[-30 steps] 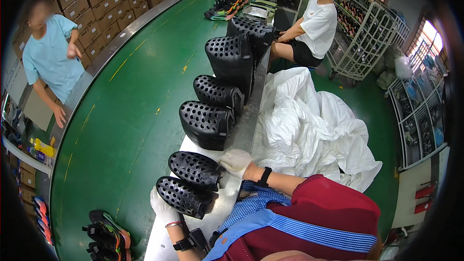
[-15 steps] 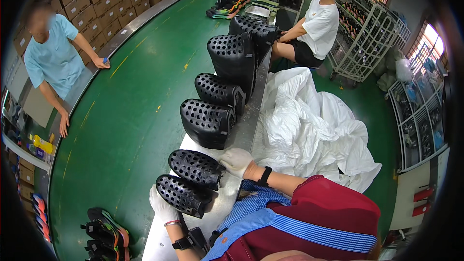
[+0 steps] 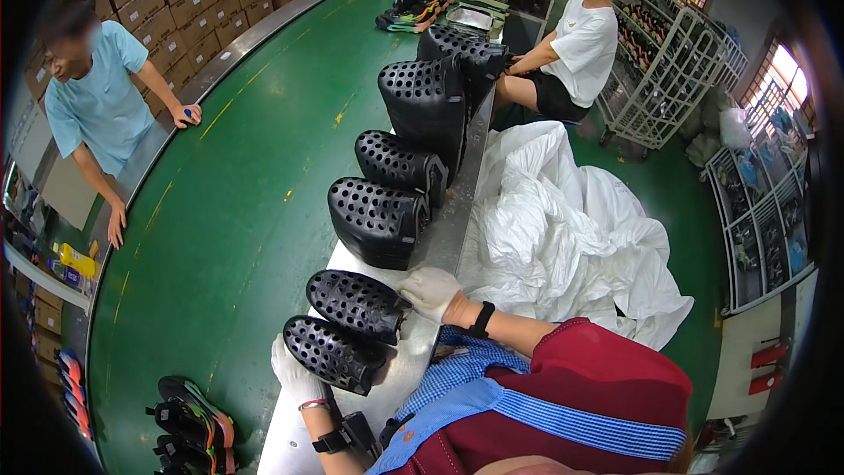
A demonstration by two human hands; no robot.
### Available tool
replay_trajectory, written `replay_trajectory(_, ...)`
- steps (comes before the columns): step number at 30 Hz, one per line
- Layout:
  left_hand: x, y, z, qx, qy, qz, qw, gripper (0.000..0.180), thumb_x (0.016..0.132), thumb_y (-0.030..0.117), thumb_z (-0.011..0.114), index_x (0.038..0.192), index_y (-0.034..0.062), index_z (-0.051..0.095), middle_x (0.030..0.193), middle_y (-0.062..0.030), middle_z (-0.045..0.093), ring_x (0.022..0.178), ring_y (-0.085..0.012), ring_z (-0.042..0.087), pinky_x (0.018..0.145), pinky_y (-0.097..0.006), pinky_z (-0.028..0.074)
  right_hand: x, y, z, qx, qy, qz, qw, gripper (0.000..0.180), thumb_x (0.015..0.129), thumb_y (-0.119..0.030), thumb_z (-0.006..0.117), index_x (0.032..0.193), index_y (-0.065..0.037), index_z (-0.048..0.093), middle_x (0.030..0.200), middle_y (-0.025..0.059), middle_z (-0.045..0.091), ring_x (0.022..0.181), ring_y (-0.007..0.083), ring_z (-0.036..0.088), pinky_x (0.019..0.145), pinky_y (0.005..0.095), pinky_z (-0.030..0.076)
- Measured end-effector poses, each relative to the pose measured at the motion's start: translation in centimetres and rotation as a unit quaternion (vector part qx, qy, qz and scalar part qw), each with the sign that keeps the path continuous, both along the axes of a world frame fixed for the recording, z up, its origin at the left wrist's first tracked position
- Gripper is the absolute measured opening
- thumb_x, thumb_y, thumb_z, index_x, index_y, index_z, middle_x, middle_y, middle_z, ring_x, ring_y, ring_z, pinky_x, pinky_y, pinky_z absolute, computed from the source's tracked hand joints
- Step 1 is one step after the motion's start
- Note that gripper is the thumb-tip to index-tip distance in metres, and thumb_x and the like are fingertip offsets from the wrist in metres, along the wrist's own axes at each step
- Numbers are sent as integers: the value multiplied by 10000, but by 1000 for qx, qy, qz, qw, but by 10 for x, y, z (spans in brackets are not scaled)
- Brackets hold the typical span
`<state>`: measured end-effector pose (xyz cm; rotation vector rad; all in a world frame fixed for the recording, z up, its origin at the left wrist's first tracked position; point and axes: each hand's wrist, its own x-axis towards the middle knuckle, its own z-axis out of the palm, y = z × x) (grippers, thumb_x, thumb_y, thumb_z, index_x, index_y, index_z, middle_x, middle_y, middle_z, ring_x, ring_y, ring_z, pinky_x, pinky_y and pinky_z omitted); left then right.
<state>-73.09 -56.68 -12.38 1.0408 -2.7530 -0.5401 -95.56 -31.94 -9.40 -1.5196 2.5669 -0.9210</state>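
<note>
Two black perforated clog shoes lie side by side on the edge of a metal bench [image 3: 290, 440]. My left hand [image 3: 294, 374], in a white glove, grips the nearer clog [image 3: 330, 354] from below. My right hand [image 3: 429, 290], also gloved, holds the heel end of the farther clog [image 3: 356, 303]. A black band sits on each wrist.
Stacks of black clogs [image 3: 378, 220] run up the bench towards a seated person in white [image 3: 576, 53]. A heap of white plastic bags [image 3: 563, 229] lies to the right. A person in light blue [image 3: 97, 105] leans on the rail of the green belt [image 3: 229, 202]. Colourful sandals [image 3: 189, 418] lie lower left.
The person in light blue has reached an arm out onto the rail. My hands and the two clogs have barely shifted.
</note>
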Motion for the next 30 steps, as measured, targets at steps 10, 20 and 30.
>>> replay_trajectory(10, -1, -2, -3, 5, 6, -15, 1000, 383, 860, 189, 634, 1175, -29, 633, 1284, -199, 597, 1198, -382, 531, 1027, -449, 421, 0, 0, -1, 2, -3, -2, 1000, 233, 901, -225, 513, 860, -64, 676, 828, 173, 644, 843, 374, 617, 749, 477, 494)
replay_trajectory(20, -3, -2, 0, 21, -10, -10, 1000, 386, 858, 204, 630, 1157, -38, 646, 1277, -209, 601, 1204, -395, 532, 1037, -456, 419, 0, 1, -5, -3, 6, 2, 1000, 224, 918, -230, 516, 904, -73, 676, 861, 152, 644, 871, 355, 615, 774, 454, 494)
replay_trajectory(30, 2, -9, -22, 23, 13, 6, 1000, 394, 867, 209, 619, 1170, -42, 641, 1305, -215, 587, 1225, -394, 522, 1046, -455, 415, 1, 1, -4, -6, 4, -1, 1000, 224, 917, -232, 516, 912, -77, 677, 855, 152, 640, 863, 358, 613, 767, 456, 494)
